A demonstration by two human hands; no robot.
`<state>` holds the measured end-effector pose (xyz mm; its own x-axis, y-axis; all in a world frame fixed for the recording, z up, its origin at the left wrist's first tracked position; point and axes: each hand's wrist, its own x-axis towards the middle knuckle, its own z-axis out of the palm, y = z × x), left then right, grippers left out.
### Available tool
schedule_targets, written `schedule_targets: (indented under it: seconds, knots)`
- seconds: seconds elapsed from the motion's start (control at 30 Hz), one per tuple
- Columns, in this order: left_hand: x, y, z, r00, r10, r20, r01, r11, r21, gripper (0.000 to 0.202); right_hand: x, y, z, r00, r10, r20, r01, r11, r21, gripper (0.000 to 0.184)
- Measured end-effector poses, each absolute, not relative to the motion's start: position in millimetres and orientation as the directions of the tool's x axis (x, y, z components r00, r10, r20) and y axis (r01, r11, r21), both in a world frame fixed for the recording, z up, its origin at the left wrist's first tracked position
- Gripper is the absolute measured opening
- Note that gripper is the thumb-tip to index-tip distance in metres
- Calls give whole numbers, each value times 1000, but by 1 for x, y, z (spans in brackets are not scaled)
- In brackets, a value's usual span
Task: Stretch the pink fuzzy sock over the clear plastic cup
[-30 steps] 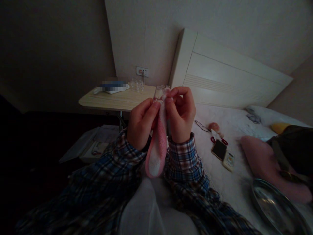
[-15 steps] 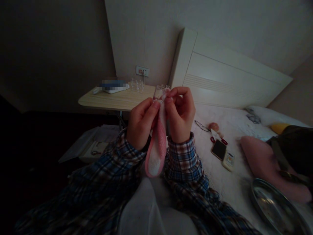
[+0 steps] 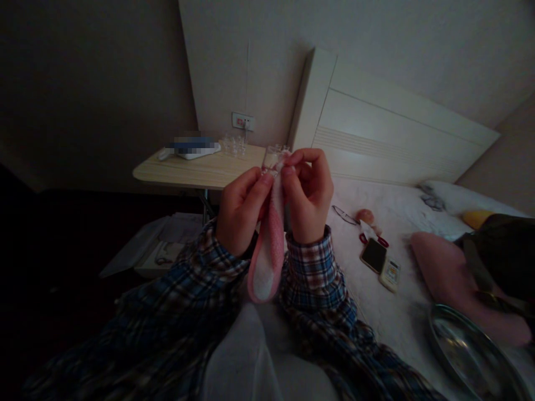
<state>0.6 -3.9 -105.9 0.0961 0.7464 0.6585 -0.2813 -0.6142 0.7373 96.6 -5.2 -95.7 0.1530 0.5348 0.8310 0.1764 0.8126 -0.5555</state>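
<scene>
Between my two hands, at the middle of the view, is a small clear glass (image 3: 270, 158). My left hand (image 3: 240, 211) is closed on it, the thumb pressing near its lower edge. A pink and white cloth (image 3: 273, 239) hangs down from the fingers in a long fold. My right hand (image 3: 310, 195) pinches the cloth's upper end between thumb and forefinger, against the right side of the glass. The fingertips behind the glass and cloth are hidden.
Ahead, a wooden-topped table (image 3: 196, 175) bears several small clear glasses (image 3: 234, 146) and a white tray (image 3: 204, 151). On the bed at right lie a phone (image 3: 374, 255), red-handled scissors (image 3: 382, 241), glasses (image 3: 345, 215) and a round metal tray (image 3: 468, 345).
</scene>
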Motion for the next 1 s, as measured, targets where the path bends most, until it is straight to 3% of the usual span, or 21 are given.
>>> schedule_targets:
  seconds: [0.17,0.47,0.7,1.0]
  knots:
    - [1,-4,-106,93,747,659,-276,-616,738,26,95,-10,-92,160,583,796,166,779,-604,12]
    - [-1,-4,-105,109,766,634,-280,-588,759,25,95,-10,-91,128,549,826,217,797,-563,9]
    - [-1,-5,-105,108,766,634,-278,-589,759,25,92,-10,-91,166,521,837,120,832,-542,6]
    - [0,-5,-105,108,768,631,-306,-578,756,24,92,-11,-90,148,528,836,159,822,-547,5]
